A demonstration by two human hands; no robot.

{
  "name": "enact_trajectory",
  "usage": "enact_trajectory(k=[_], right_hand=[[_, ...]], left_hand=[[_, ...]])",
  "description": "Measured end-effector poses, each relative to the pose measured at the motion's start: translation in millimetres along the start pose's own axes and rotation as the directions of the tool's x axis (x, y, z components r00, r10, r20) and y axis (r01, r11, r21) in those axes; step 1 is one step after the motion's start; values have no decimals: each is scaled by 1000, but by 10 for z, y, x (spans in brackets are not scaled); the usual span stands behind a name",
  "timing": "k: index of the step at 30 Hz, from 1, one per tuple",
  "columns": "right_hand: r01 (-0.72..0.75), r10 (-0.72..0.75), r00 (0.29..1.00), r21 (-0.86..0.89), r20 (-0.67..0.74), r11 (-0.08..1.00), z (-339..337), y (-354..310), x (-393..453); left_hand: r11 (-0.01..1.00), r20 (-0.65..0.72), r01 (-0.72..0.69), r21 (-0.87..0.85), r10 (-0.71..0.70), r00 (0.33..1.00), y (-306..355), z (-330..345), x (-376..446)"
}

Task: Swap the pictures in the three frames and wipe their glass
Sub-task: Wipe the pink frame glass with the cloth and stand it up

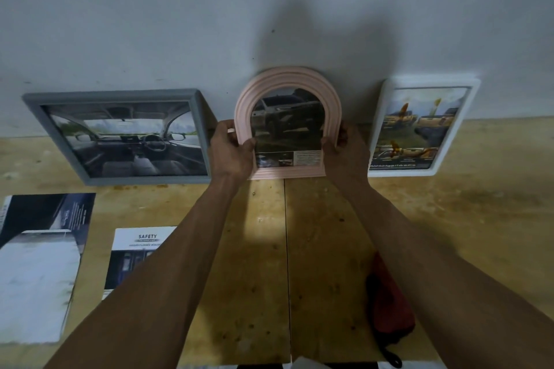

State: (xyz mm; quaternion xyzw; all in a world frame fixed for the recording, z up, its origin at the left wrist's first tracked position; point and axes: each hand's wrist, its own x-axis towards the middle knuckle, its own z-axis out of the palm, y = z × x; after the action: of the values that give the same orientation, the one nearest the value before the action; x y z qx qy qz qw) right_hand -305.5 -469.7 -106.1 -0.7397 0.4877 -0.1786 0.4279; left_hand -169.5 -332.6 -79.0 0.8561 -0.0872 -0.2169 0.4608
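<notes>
A pink arched frame (287, 81) stands upright against the wall at the middle, showing a picture of a dark pickup truck. My left hand (232, 150) grips its left edge and my right hand (344, 148) grips its right edge, thumbs on the front. To its left a grey rectangular frame (117, 94) leans on the wall with a car-interior picture. On the right leans a white frame (431, 81) holding a picture of yellow trucks.
Two loose printed pictures lie on the wooden table (479, 213) at the left: a dark and white one (39, 263) and a sheet headed SAFETY (135, 257). A red and black cloth (386, 305) lies under my right forearm.
</notes>
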Motion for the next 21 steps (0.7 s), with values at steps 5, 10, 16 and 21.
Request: enact_trajectory(k=[5, 10, 16, 21], right_hand=[[17, -17, 1000, 10, 20, 1000, -52, -30, -47], [22, -22, 999, 0, -25, 1000, -226, -87, -287], [-39, 44, 987, 40, -157, 998, -598, 29, -786], [-56, 57, 976, 10, -209, 998, -1093, 285, -1019]], left_hand=[[1000, 12, 9, 16, -9, 1000, 36, -92, -90], [999, -12, -17, 41, 17, 1000, -4, -258, -344], [989, -83, -128, 73, 134, 988, -97, -265, -764], [976, 31, -205, 74, 203, 979, -58, 101, -1162]])
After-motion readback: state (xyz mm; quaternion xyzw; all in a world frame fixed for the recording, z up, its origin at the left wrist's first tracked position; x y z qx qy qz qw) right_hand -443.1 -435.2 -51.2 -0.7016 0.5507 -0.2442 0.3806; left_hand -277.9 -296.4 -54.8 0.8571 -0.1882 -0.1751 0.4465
